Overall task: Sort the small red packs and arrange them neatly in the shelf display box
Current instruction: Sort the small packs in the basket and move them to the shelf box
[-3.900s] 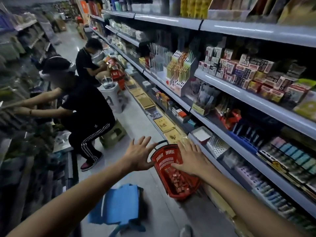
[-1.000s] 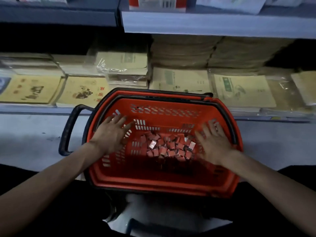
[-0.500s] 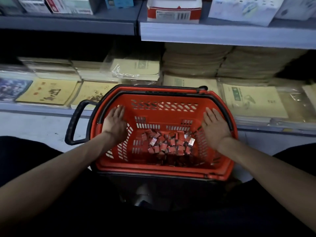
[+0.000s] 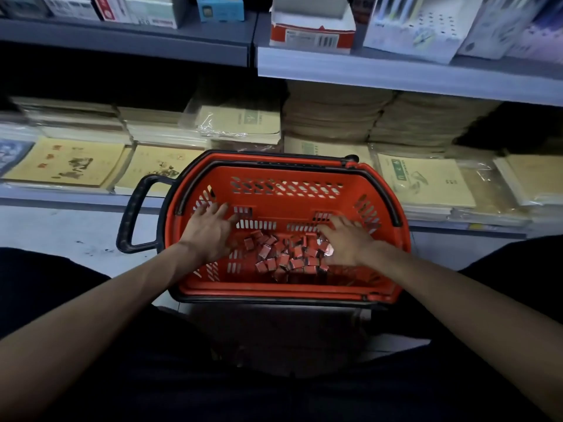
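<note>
Shop shelf (image 4: 396, 71), red basket (image 4: 283, 161): left grip (image 4: 210, 236), right grip (image 4: 347, 245) both wide, now nearer red packs (image 4: 289, 257).

Notebook stacks (image 4: 335, 117) on btm shelf (image 4: 61, 198), blue box (image 4: 220, 7) up top

Red packs (image 4: 285, 254) lie in a red basket (image 4: 286, 190) with slotted walls and black handle (image 4: 134, 214); yellow booklets (image 4: 64, 162) line the grey shelf (image 4: 396, 74).

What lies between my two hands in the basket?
Head view: a loose heap of small red packs on the red basket floor, between the left hand and the right hand.
</note>
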The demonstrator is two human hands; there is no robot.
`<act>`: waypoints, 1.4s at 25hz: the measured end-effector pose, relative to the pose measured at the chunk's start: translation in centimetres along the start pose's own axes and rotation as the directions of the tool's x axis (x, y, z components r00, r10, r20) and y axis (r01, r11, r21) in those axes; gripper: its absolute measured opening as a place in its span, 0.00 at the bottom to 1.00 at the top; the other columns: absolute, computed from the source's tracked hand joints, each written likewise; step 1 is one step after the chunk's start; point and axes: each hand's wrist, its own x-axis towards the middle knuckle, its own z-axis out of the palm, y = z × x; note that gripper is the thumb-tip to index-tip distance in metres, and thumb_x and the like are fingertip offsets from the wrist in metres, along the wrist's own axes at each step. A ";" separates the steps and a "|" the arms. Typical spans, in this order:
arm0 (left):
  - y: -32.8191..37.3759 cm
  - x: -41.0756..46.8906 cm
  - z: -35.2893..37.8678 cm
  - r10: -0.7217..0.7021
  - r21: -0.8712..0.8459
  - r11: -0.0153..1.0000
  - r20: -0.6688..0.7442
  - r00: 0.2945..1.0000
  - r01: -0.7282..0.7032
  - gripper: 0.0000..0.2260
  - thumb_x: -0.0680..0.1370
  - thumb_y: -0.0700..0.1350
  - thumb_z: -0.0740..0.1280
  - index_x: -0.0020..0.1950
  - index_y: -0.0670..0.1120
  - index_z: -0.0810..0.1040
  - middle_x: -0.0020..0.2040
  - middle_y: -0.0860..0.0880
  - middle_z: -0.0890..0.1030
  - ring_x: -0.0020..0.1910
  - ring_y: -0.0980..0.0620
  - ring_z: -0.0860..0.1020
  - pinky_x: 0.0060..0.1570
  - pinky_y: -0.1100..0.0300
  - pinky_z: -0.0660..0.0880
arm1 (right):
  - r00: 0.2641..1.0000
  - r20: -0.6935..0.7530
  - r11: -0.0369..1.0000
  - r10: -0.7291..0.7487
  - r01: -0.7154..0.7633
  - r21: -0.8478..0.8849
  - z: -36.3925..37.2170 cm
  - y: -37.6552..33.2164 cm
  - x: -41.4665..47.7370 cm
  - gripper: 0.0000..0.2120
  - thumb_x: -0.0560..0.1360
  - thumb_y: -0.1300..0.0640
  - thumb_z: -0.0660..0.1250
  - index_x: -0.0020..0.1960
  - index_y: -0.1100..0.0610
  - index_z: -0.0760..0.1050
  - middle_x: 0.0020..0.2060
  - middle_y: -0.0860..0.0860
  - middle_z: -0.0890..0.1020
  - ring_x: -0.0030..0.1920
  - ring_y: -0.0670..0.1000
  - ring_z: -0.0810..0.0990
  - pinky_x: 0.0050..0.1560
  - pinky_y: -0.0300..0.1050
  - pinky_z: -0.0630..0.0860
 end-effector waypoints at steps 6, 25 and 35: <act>-0.7 1.4 1.1 0.002 -0.049 0.999 0.065 0.998 0.001 0.28 0.80 0.60 0.64 0.78 0.50 0.67 0.76 0.42 0.67 0.75 0.40 0.67 0.73 0.44 0.65 | 0.957 0.272 0.993 -0.097 0.111 -0.037 4.7 -1.2 8.5 0.59 0.66 0.44 0.81 0.82 0.41 0.43 0.82 0.53 0.46 0.81 0.60 0.50 0.77 0.64 0.60; 0.7 5.4 1.6 0.020 -0.213 0.976 0.253 0.967 0.036 0.21 0.81 0.59 0.61 0.72 0.52 0.74 0.69 0.46 0.72 0.68 0.44 0.72 0.64 0.47 0.73 | 0.991 0.016 0.976 -0.131 0.126 0.176 13.1 -4.0 15.3 0.36 0.71 0.60 0.72 0.76 0.45 0.65 0.69 0.51 0.62 0.65 0.63 0.66 0.58 0.57 0.76; 2.0 5.0 0.0 -0.083 -0.765 0.573 0.302 0.950 0.294 0.11 0.82 0.52 0.66 0.48 0.47 0.83 0.44 0.46 0.85 0.41 0.49 0.82 0.42 0.55 0.78 | 0.993 -0.064 0.856 -0.096 0.115 0.504 6.7 -2.9 12.7 0.16 0.65 0.64 0.78 0.38 0.52 0.70 0.43 0.46 0.72 0.51 0.50 0.76 0.35 0.38 0.65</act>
